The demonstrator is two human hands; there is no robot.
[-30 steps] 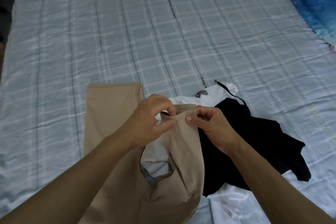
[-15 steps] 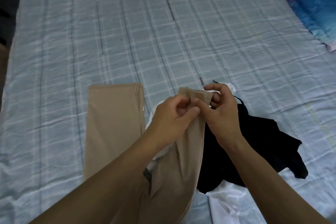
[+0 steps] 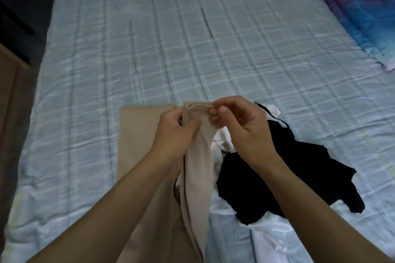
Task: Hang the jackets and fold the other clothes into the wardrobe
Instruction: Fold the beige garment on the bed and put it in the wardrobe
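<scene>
Beige trousers (image 3: 198,168) in hands (image 3: 173,134) (image 3: 243,128) (fingertip pinch)

I see a wrinkled pale blue checked bedsheet (image 3: 235,49) spread wide, with a purple-and-blue pillow (image 3: 361,19) far right.

We see beige trousers (image 3: 136,134) at lower centre, a black garment (image 3: 288,166) and a white garment (image 3: 267,241) to their right. The sheet (image 3: 192,49) is pale blue, checked in white and darker lines; the pillow (image 3: 359,13), upper right, is purple and blue.
</scene>
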